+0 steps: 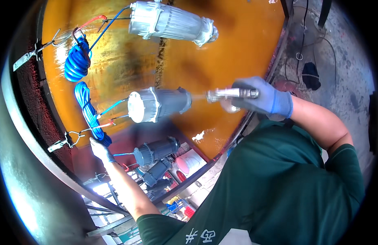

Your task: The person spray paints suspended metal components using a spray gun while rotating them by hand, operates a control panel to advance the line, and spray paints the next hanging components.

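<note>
My right hand [258,98], in a blue-and-grey glove, is closed round a spray gun [232,94]. A faint mist leaves its nozzle toward the middle submersible pump [159,105], whose top end is bright silver and whose body is greyer. This pump hangs by a wire from a hook on the left, with a blue cable running to a tied coil [87,107]. In a pale glove, my left hand [100,150] grips the lower end of that coil; some of its fingers are hidden. Above hangs another pump [172,22], silver all over, with its own blue coil [77,61].
Behind the pumps stands an orange-brown stained panel [225,53]. Dark grey pumps [156,151] hang lower down, near a white bucket [191,162]. A curved metal rail [30,134] with hooks runs along the left. Cables and a dark cloth [310,76] lie on the floor at right.
</note>
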### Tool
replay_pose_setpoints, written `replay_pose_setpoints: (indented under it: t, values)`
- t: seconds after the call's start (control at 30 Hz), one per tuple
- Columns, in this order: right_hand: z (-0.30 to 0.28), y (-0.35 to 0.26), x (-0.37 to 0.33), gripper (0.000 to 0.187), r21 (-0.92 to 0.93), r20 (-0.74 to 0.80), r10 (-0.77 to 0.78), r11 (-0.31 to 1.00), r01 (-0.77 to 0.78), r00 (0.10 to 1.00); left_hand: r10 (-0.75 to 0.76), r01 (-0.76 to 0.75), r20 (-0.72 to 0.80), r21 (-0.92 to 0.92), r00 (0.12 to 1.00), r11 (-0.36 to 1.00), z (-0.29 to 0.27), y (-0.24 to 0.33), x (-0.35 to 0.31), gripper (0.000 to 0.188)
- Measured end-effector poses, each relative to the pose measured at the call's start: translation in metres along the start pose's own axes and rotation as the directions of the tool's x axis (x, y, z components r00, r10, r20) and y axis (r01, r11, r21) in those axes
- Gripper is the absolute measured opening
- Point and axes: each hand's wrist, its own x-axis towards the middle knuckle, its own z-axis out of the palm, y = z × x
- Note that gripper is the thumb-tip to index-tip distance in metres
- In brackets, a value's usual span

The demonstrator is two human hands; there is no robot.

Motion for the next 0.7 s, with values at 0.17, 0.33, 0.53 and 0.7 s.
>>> replay_pose_setpoints:
  t: [0.17, 0.33, 0.53, 0.7]
  values:
    - [0.002, 0.010, -0.001, 0.024, 0.107, -0.057, -0.073, 0.991, 0.079, 0.996, 0.079, -0.079, 0.009, 0.211, 0.997, 0.974, -0.007, -0.004, 0.006, 0.062]
    - [0.006, 0.017, 0.000, 0.027, 0.059, -0.068, 0.065, 0.996, -0.061, 0.996, 0.015, -0.022, 0.043, 0.190, 0.999, 0.982, -0.001, -0.002, 0.008, 0.060]
    - [0.008, 0.043, 0.002, 0.026, 0.025, 0.140, 0.042, 0.999, -0.046, 0.989, 0.030, -0.033, 0.020, 0.172, 0.999, 0.985, 0.001, -0.005, 0.007, 0.060]
    - [0.010, 0.051, 0.013, 0.027, 0.209, -0.108, 0.238, 0.955, -0.212, 0.965, 0.006, -0.009, 0.018, 0.146, 1.000, 0.989, 0.008, -0.004, 0.011, 0.056]
